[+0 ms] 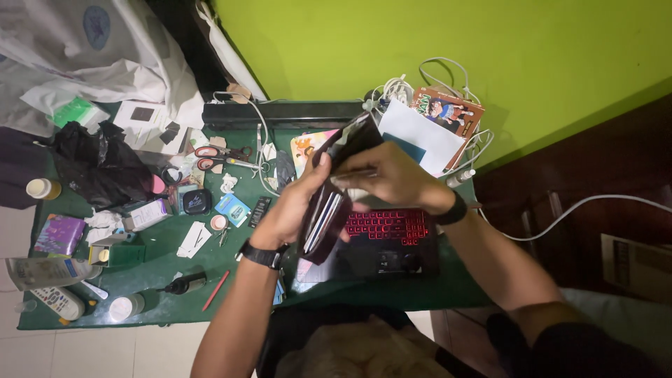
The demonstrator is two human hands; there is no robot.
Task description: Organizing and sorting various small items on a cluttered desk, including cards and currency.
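Note:
My left hand (292, 206) grips the lower side of a dark wallet (329, 210) that stands open over the laptop. My right hand (392, 175) pinches the wallet's upper flap (353, 136), fingers curled over its edge. Pale cards show inside the fold. Both wrists wear black bands. Under the hands lies a laptop (388, 241) with a red-lit keyboard.
A green desk (168, 280) is crowded: scissors (220, 157), a black plastic bag (98, 164), a red pen (215, 290), small bottles, boxes and papers on the left. A comic book (448, 112), white paper and tangled cables lie at the back right against a green wall.

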